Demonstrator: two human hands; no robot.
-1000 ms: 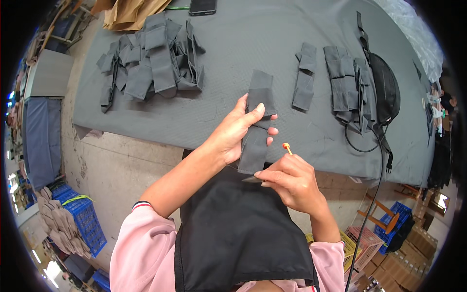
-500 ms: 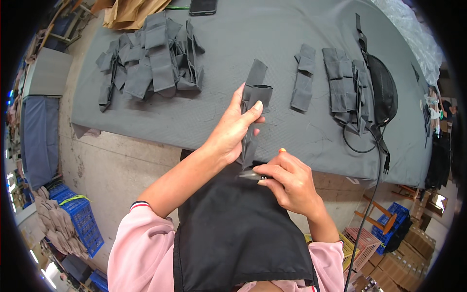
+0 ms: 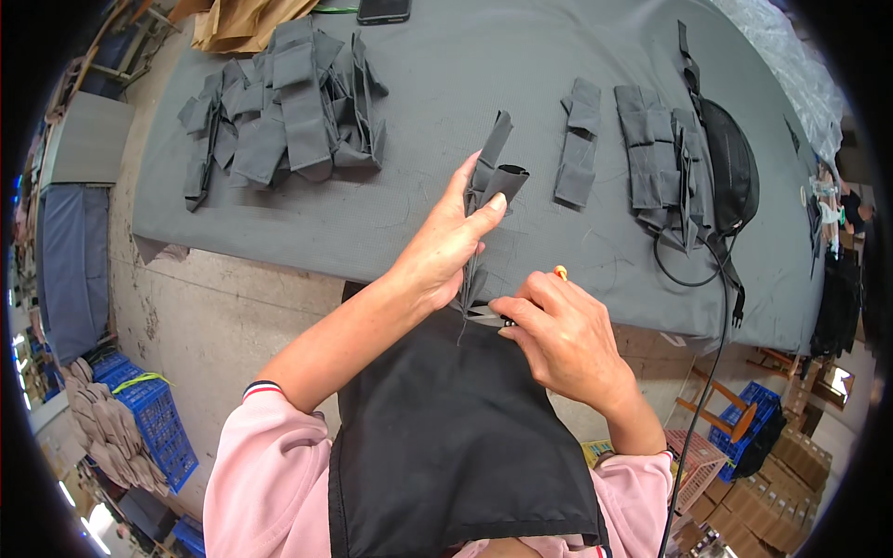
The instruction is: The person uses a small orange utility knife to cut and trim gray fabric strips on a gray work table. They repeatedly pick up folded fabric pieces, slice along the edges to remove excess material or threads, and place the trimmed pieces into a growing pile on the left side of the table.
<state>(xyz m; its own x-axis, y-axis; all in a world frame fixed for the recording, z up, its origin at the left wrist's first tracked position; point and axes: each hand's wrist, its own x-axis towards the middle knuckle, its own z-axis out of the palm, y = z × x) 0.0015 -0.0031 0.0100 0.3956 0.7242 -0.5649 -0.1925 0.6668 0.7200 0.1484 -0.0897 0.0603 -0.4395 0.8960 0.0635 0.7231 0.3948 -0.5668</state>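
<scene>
My left hand (image 3: pixel 445 244) is closed around a folded grey fabric strip (image 3: pixel 496 149), whose looped upper end stands above my thumb. The strip's lower end hangs below the palm, and a loose thread dangles from it. My right hand (image 3: pixel 567 330) grips a small pair of thread snips (image 3: pixel 486 317); the metal blades point left and lie at the strip's lower end. Part of the snips is hidden by my fingers, and a small yellow tip shows above the knuckles.
On the grey-covered table (image 3: pixel 446 70) lies a heap of grey fabric strips (image 3: pixel 302 102) at left. A single strip (image 3: pixel 578 144), a stack of strips (image 3: pixel 648 153) and a black pouch (image 3: pixel 728 167) with a cable lie right. A phone (image 3: pixel 383 10) rests at the far edge.
The snips have moved up slightly to the strip's lower end, where a loose thread now shows. My left hand has turned the strip a little.
</scene>
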